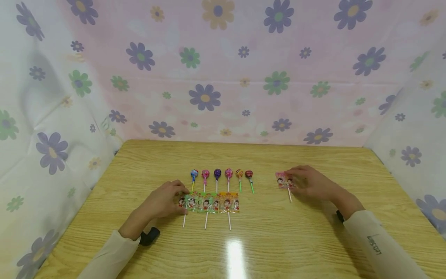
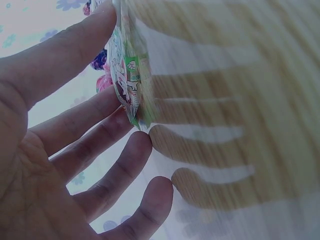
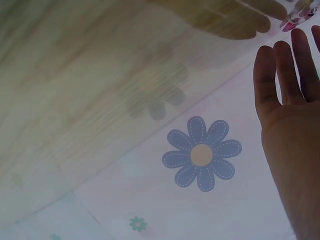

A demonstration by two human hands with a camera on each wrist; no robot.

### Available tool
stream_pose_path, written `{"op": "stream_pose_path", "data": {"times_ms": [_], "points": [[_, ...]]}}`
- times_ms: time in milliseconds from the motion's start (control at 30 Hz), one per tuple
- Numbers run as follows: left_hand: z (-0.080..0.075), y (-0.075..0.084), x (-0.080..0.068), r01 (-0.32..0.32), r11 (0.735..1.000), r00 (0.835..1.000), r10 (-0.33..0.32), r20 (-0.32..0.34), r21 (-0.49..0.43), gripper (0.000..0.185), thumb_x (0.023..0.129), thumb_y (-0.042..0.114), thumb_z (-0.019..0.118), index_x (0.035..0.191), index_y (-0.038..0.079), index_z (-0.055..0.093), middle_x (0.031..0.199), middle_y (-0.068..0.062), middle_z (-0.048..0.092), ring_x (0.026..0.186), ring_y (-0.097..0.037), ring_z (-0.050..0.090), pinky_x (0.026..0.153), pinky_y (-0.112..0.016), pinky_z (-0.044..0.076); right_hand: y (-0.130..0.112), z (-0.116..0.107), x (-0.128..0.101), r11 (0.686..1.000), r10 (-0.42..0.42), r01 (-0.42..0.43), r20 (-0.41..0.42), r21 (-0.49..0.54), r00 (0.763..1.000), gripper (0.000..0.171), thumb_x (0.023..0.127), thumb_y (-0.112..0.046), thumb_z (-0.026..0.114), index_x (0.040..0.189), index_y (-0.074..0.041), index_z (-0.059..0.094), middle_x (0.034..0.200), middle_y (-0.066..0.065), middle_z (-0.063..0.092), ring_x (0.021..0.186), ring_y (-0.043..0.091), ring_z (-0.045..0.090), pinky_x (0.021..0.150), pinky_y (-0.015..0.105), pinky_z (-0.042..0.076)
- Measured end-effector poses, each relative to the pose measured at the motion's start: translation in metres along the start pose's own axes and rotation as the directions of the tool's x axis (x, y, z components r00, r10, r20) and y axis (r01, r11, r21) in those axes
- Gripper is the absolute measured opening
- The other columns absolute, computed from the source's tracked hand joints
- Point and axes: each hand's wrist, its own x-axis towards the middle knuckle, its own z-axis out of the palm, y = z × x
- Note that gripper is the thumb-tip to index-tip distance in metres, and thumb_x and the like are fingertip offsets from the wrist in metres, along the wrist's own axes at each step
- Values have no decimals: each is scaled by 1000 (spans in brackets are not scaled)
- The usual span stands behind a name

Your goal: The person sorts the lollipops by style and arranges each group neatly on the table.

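My left hand holds the leftmost flat-wrapped lollipop by its edges, thumb low and fingers at the top. In the left wrist view, its green-edged wrapper stands between my thumb and fingertips. Beside it lie a green-wrapped lollipop and an orange-wrapped lollipop, sticks toward me, making a row. Away to the right, my right hand grips the right side of a pink-wrapped lollipop. In the right wrist view, the pink wrapper shows just past my fingertips; the thumb is hidden there.
Several round lollipops, among them a blue one and a dark red one, form a row behind the flat ones. All lie on a wood-grain table. Flower-printed cloth encloses the back and sides.
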Motion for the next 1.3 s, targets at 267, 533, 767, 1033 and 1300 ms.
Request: {"op": "stream_pose_path", "data": {"times_ms": [267, 533, 767, 1033, 1300], "points": [[0, 0, 0, 6, 1000, 1000, -6, 2, -4, 52, 73, 35, 88, 117, 14, 72, 124, -5, 62, 113, -32, 58, 93, -52, 52, 0, 3, 2, 999, 45, -45, 11, -24, 999, 66, 90, -41, 73, 143, -8, 53, 143, 23, 47, 133, 47, 40, 103, 67, 38], [-1, 1, 0, 1, 1000, 1000, -1, -1, -7, 51, 73, 34, 89, 116, 13, 72, 124, -6, 62, 114, -33, 58, 94, -52, 52, -4, 3, 2, 996, 79, -79, -2, -39, 997, 64, 90, -39, 73, 141, -6, 55, 138, 23, 51, 128, 45, 44, 102, 65, 40], [-1, 1, 0, -2, 1000, 1000, 2, 0, 1, 51, 73, 34, 89, 116, 12, 72, 123, -7, 62, 113, -33, 58, 93, -52, 52, -4, 4, 3, 995, 79, -80, -17, -51, 997, 59, 89, -37, 74, 136, -6, 59, 131, 20, 56, 123, 41, 49, 99, 63, 43], [-1, 1, 0, -3, 1000, 1000, 3, -3, -3, 50, 73, 34, 88, 116, 13, 72, 123, -6, 62, 113, -32, 59, 94, -52, 52, -6, 2, 2, 994, 93, -95, -34, -50, 995, 58, 89, -38, 74, 137, -9, 59, 137, 20, 54, 128, 45, 47, 99, 66, 42], [-1, 1, 0, -11, 1000, 1000, 11, -5, -6, 50, 73, 34, 88, 116, 13, 72, 123, -6, 63, 113, -32, 59, 93, -51, 53, -8, 0, 0, 993, 116, -117, -39, -29, 992, 56, 90, -37, 73, 137, -11, 59, 141, 23, 50, 131, 48, 43, 98, 68, 41]]}}
